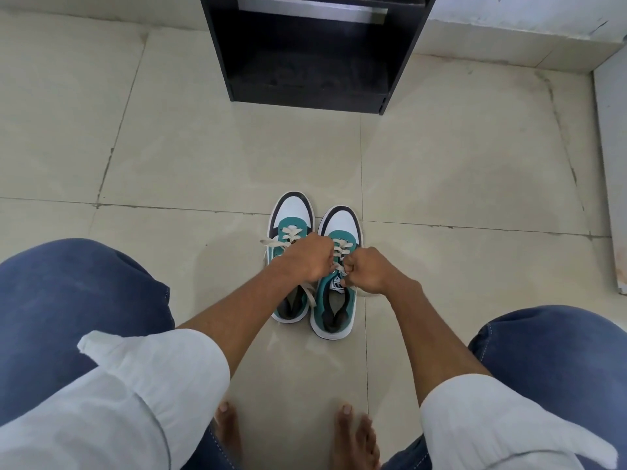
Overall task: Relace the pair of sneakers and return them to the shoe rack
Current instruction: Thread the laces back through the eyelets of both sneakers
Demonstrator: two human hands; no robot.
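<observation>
Both hands are closed over the right sneaker (336, 276), at its laces. The left hand (310, 257) is curled into a loose fist, fingers tucked under, and a cream lace (339, 256) is pinched at its inner edge. The right hand (368, 271) is likewise curled shut, with the lace gripped between thumb and forefinger just above the tongue label. The two fists are set close together, almost touching, over the upper eyelets.

The pair is stood side by side on the tiled floor (169, 147), toes pointed away from the person. The left sneaker (290, 228) is partly covered by the left hand and wrist; its lace ends are seen loose, one trailing out to the left and one lying across the opening. The black rack (315, 62) is placed well apart from the shoes, further ahead, its lower shelf dark and its top cut off by the frame edge.

The fingertips are hidden inside the fists, so how the lace is threaded there cannot be made out. White rolled sleeves (159, 378), blue-clad knees and bare toes are seen at the lower edge.
</observation>
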